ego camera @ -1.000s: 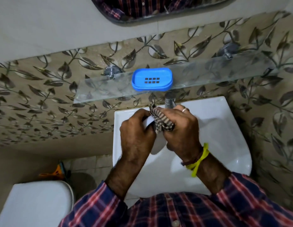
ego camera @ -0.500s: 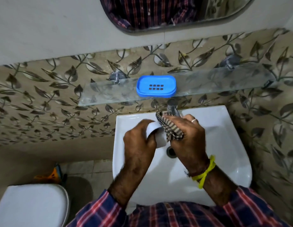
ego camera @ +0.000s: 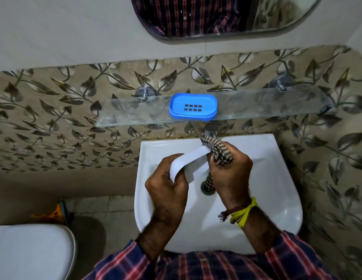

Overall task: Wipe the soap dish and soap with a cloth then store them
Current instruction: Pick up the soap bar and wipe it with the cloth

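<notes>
Both grips clamp: left hand point(ego camera: 167, 188) on soap point(ego camera: 188, 161), right hand point(ego camera: 230, 174) on cloth point(ego camera: 215, 147) (above basin point(ego camera: 277, 178)).

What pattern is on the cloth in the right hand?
Dark brown and cream stripes on the bunched cloth, clearest in the head view.

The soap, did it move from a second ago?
Yes. The left hand turned the white soap so more of it shows, while the right hand kept the striped cloth against its end. The blue soap dish stayed empty on the glass shelf.
</notes>
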The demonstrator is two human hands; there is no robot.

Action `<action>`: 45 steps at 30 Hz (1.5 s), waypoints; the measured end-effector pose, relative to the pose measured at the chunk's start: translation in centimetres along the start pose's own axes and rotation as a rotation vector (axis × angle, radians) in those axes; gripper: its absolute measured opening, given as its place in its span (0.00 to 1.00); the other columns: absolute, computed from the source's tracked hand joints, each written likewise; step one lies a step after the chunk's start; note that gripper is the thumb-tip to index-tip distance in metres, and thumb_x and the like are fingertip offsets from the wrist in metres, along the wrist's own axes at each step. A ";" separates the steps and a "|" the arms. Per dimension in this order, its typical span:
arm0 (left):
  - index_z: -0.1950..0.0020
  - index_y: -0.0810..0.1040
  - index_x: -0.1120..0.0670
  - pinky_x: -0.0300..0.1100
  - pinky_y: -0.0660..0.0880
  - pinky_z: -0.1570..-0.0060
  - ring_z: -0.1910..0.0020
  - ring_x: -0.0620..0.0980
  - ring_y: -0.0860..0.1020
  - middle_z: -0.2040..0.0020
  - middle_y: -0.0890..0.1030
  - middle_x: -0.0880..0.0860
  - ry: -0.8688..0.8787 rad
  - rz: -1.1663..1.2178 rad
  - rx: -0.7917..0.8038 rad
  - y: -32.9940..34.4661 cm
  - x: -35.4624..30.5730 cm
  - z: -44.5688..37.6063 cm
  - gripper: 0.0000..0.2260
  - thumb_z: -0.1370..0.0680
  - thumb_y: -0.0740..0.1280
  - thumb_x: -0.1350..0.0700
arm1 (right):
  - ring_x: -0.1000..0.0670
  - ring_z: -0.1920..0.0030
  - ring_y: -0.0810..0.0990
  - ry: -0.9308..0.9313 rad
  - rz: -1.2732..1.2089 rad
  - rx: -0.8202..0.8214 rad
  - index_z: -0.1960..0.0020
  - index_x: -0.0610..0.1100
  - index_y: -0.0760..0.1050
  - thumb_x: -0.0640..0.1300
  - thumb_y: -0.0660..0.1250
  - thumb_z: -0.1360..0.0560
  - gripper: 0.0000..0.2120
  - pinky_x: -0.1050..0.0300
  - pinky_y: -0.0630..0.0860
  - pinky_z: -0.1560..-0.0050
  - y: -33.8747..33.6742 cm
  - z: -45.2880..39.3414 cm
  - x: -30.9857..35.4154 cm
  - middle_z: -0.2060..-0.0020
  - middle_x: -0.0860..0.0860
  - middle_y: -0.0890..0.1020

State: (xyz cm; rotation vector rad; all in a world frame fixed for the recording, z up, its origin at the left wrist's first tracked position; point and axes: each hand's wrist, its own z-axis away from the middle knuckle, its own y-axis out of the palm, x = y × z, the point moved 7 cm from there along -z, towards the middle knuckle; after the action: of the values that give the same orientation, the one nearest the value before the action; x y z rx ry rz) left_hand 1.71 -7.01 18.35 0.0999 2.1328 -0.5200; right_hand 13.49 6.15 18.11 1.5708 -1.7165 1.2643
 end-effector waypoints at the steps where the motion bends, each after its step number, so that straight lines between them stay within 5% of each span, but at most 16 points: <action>1: 0.49 0.84 0.59 0.29 0.74 0.51 0.55 0.40 0.81 0.53 0.83 0.44 -0.007 0.021 -0.014 0.0 0.0 0.1 0.09 0.26 0.69 0.70 | 0.57 0.54 0.83 0.038 -0.015 -0.032 0.49 0.38 0.85 0.29 0.73 0.30 0.12 0.66 0.79 0.48 -0.1 0.1 -0.2 0.56 0.52 0.86; 5: 0.48 0.81 0.55 0.35 0.75 0.52 0.52 0.42 0.81 0.53 0.83 0.44 -0.183 0.145 0.077 1.0 1.6 0.8 0.07 0.24 0.72 0.65 | 0.56 0.57 0.83 0.067 -0.040 -0.124 0.53 0.36 0.85 0.30 0.74 0.32 0.08 0.65 0.79 0.51 -0.5 0.2 -0.9 0.60 0.53 0.84; 8: 0.39 0.73 0.54 0.46 0.80 0.45 0.46 0.48 0.82 0.45 0.82 0.50 -0.678 0.352 0.237 3.0 4.7 2.9 0.25 0.31 0.80 0.52 | 0.51 0.60 0.83 0.023 -0.039 -0.188 0.53 0.35 0.84 0.30 0.72 0.32 0.09 0.64 0.79 0.54 -0.9 0.5 -0.9 0.61 0.48 0.85; 11: 0.34 0.73 0.61 0.54 0.80 0.42 0.41 0.61 0.82 0.41 0.82 0.64 -1.134 0.879 0.310 5.2 4.1 4.6 0.39 0.39 0.78 0.42 | 0.53 0.61 0.81 -0.011 -0.015 -0.277 0.53 0.33 0.83 0.30 0.72 0.33 0.08 0.65 0.78 0.54 -1.3 1.0 -1.1 0.62 0.49 0.83; 15: 0.34 0.78 0.58 0.52 0.77 0.37 0.40 0.58 0.82 0.39 0.82 0.60 -1.109 0.992 0.227 5.4 3.9 2.1 0.34 0.32 0.69 0.35 | 0.53 0.53 0.83 -0.143 -0.046 -0.222 0.51 0.33 0.83 0.31 0.75 0.32 0.09 0.58 0.80 0.46 -0.9 2.7 -0.7 0.55 0.48 0.84; 19: 0.26 0.70 0.53 0.51 0.76 0.41 0.44 0.55 0.82 0.35 0.79 0.54 -1.169 0.952 0.189 5.7 5.3 1.0 0.35 0.25 0.61 0.32 | 0.53 0.44 0.83 -0.338 -0.181 0.189 0.42 0.39 0.82 0.27 0.78 0.34 0.22 0.45 0.79 0.43 -0.2 4.4 0.0 0.46 0.49 0.85; 22: 0.30 0.74 0.51 0.45 0.80 0.47 0.48 0.49 0.85 0.45 0.85 0.50 -1.159 0.937 0.413 5.7 5.9 1.8 0.33 0.27 0.57 0.31 | 0.48 0.44 0.83 -0.202 -0.257 0.449 0.43 0.43 0.84 0.23 0.74 0.33 0.23 0.37 0.79 0.46 0.0 3.4 -1.3 0.45 0.50 0.86; 27: 0.32 0.77 0.46 0.49 0.73 0.32 0.36 0.49 0.80 0.34 0.81 0.49 -1.158 0.955 0.556 6.7 5.5 4.5 0.23 0.19 0.55 0.38 | 0.46 0.43 0.84 -0.193 -0.043 0.316 0.44 0.45 0.84 0.31 0.73 0.29 0.16 0.44 0.78 0.39 1.1 0.7 0.3 0.45 0.48 0.85; 30: 0.47 0.82 0.53 0.38 0.82 0.52 0.53 0.45 0.86 0.50 0.87 0.51 -1.187 1.039 0.575 7.7 4.2 4.7 0.27 0.16 0.47 0.41 | 0.47 0.44 0.84 -0.213 0.081 0.380 0.41 0.42 0.83 0.32 0.65 0.33 0.22 0.47 0.78 0.40 3.0 1.7 1.6 0.44 0.48 0.86; 32: 0.48 0.83 0.53 0.38 0.82 0.59 0.57 0.47 0.86 0.53 0.87 0.52 -1.180 1.080 0.568 7.7 4.3 4.3 0.27 0.16 0.47 0.42 | 0.47 0.43 0.83 -0.269 0.101 0.379 0.40 0.40 0.83 0.32 0.63 0.35 0.25 0.49 0.77 0.38 3.0 2.5 2.4 0.43 0.46 0.85; 36: 0.34 0.78 0.47 0.42 0.83 0.55 0.53 0.49 0.85 0.48 0.86 0.53 -1.167 1.054 0.507 6.8 5.1 3.4 0.21 0.17 0.51 0.41 | 0.44 0.44 0.81 -0.343 0.136 0.362 0.40 0.38 0.82 0.32 0.63 0.32 0.22 0.51 0.76 0.39 2.1 3.7 2.6 0.44 0.44 0.83; 40: 0.48 0.87 0.51 0.40 0.81 0.52 0.52 0.47 0.85 0.49 0.87 0.52 -1.209 1.103 0.552 7.4 4.9 3.5 0.27 0.17 0.50 0.40 | 0.44 0.45 0.82 -0.170 0.010 0.342 0.41 0.38 0.82 0.30 0.63 0.37 0.25 0.45 0.78 0.42 3.4 1.6 2.0 0.46 0.44 0.83; 45: 0.55 0.88 0.53 0.41 0.81 0.53 0.59 0.50 0.85 0.57 0.86 0.55 -1.174 1.121 0.564 7.0 5.0 2.7 0.32 0.20 0.52 0.34 | 0.41 0.46 0.81 -0.391 0.106 0.445 0.42 0.38 0.83 0.29 0.66 0.33 0.21 0.52 0.75 0.39 2.3 5.6 3.3 0.45 0.43 0.83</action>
State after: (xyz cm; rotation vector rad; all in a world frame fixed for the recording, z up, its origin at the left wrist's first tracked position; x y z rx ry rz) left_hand 2.66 -2.29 10.66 0.9674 0.5440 -0.3148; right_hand 11.88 -0.49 17.69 2.1234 -1.8545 1.5519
